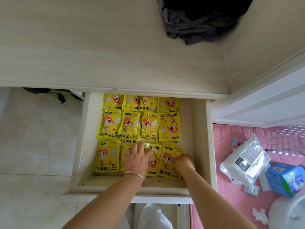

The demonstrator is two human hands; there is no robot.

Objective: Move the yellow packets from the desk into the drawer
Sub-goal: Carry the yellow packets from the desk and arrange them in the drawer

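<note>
My left hand (137,158) lies spread flat on the hand warmer packets (140,126) in the drawer (200,138); my right hand (184,163) pinches one packet's edge

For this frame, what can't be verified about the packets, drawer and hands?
Head view only:
- Back row of yellow packets: partly hidden under the desk edge; drawer depth unknown.
- Stack counts: top layer only.
- Right hand: fingertips curled, grip unclear.
- Packet beneath left hand: covered.

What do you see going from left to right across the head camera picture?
Green plastic basket → white wooden drawer full of yellow hand-warmer packets → white plastic bag on the pink mat → blue packet.
</note>
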